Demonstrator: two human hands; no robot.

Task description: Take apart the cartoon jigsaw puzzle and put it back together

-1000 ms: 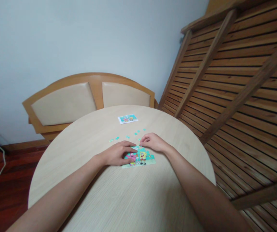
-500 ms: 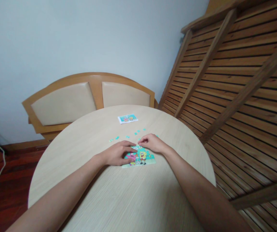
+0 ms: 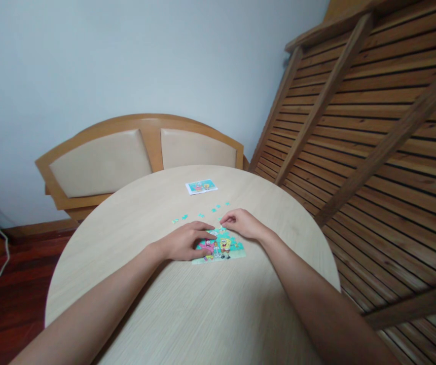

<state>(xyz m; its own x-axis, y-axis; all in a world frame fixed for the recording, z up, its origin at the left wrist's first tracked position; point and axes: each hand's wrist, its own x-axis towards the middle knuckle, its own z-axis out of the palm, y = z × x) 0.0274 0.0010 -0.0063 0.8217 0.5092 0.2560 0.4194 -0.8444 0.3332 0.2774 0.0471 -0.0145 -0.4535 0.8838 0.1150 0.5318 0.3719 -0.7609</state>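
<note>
A partly joined cartoon jigsaw puzzle (image 3: 225, 248) lies flat on the round table, showing a pink figure and a yellow square one. My left hand (image 3: 187, 242) rests across its left side with the fingers spread, covering part of the picture. At the puzzle's upper edge, my right hand (image 3: 240, 223) pinches with thumb and forefinger. Whatever is between those fingertips is too small to make out. Beyond the hands lie several loose teal puzzle pieces (image 3: 185, 217), scattered in a loose arc.
A folded picture sheet (image 3: 202, 187) with the same cartoon figures lies farther back on the pale wooden table (image 3: 157, 304). Behind it stands a bench with padded backrest (image 3: 102, 162). A slatted wooden panel (image 3: 355, 126) leans at the right.
My right hand has shifted slightly right and away from me along the puzzle's upper edge, still pinching. My left hand has stayed in place.
</note>
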